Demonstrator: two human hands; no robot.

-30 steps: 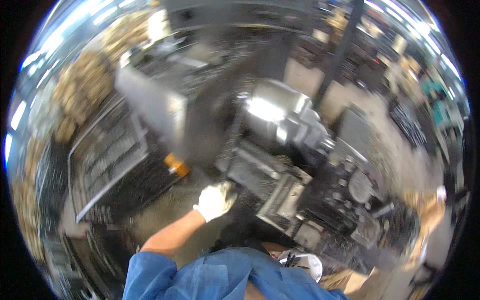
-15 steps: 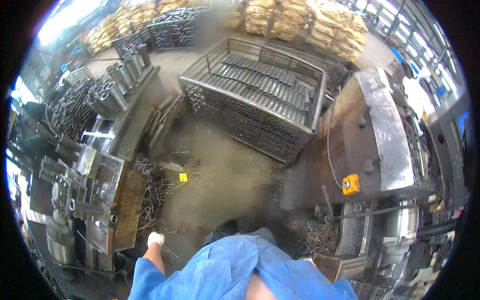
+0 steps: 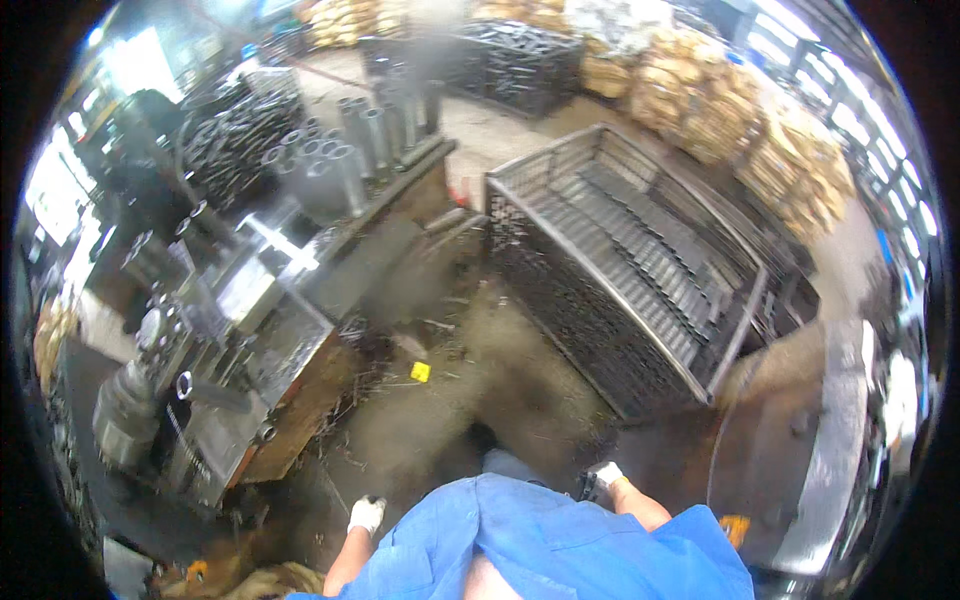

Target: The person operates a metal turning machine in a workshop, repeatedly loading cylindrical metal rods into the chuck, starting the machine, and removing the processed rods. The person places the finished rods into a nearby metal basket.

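My left hand (image 3: pixel 367 513), in a white glove, hangs low at my left side, near the workbench's lower corner. Its fingers are too small and blurred to make out. My right hand (image 3: pixel 606 474), also white-gloved, is at my right side with its fingers curled in. A dark thing (image 3: pixel 590 487) shows right at those fingers, its kind unclear. To my left stands a metal workbench (image 3: pixel 300 365) with a machine fixture (image 3: pixel 235 290) on it. A short metal tube (image 3: pixel 215 392) lies across its near part.
Several upright steel tubes (image 3: pixel 350 180) stand on the bench's far end. Ahead on the right is a mesh crate (image 3: pixel 600 290) holding rows of metal tubes. Yellowish sacks (image 3: pixel 690 110) are stacked behind. A yellow tag (image 3: pixel 420 372) and metal scraps lie on the floor.
My view has swung to the left, so the bench and crate sit further right. My right hand has come into sight beside my body. My left hand has moved closer to my body.
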